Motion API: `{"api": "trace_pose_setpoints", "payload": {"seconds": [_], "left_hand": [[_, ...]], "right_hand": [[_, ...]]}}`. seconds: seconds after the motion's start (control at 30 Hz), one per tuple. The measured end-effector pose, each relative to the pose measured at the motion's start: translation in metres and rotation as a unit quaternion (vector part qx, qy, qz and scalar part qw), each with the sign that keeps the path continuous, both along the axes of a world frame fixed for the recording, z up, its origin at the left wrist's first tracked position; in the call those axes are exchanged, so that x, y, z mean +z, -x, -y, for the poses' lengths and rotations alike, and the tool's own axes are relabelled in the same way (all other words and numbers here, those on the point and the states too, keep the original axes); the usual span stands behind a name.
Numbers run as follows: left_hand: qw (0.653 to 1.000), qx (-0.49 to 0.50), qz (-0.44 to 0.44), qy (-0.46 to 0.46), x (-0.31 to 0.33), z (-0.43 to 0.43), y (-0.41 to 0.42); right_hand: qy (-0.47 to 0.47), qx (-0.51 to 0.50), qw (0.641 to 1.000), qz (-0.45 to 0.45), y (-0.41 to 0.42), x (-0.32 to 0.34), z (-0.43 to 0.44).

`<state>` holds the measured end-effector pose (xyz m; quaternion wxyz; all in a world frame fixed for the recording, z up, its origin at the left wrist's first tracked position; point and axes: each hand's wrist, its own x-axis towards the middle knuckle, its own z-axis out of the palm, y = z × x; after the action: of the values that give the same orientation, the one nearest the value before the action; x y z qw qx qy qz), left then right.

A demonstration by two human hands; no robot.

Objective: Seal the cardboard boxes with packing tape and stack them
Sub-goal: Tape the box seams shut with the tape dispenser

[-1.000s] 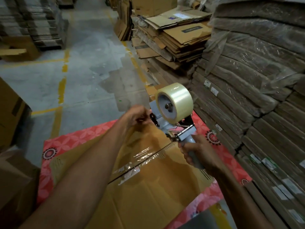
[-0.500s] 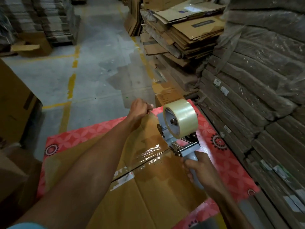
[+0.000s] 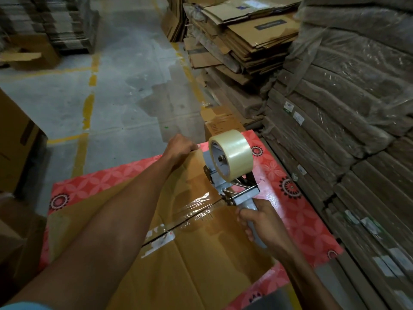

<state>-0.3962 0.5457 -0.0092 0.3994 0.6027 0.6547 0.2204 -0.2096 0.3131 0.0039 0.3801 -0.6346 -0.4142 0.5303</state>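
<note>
Cardboard: one box [image 3: 201,265], pink-bordered, its near end cut off. The left hand [image 3: 181,146] lies over its far edge, fingertips hidden, grip unclear. The right hand [image 3: 262,220] grips one dispenser [image 3: 232,186] at mid-seam, carrying one roll [image 3: 234,148]. Clear tape [image 3: 196,204] is hard to trace.

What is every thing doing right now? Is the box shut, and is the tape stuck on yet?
cardboard box: flaps folded shut, a dark gap showing along the seam.
tape strip: shiny and wrinkled, lying on the box top at the dispenser's front end.
tape dispenser: front end down on the box.
tape roll: mounted, thick.
left hand: curled over the box's far edge.
right hand: grips the dispenser's handle.
flattened cartons: piled flat.
</note>
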Motion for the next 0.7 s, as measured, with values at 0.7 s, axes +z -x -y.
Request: {"api": "trace_pose_setpoints", "payload": {"seconds": [0.7], "left_hand": [[0.947,-0.172,-0.268,-0.025,-0.008,0.024,-0.021]], "right_hand": [[0.031,-0.008,0.995,0.097,0.003,0.016,-0.021]]}}
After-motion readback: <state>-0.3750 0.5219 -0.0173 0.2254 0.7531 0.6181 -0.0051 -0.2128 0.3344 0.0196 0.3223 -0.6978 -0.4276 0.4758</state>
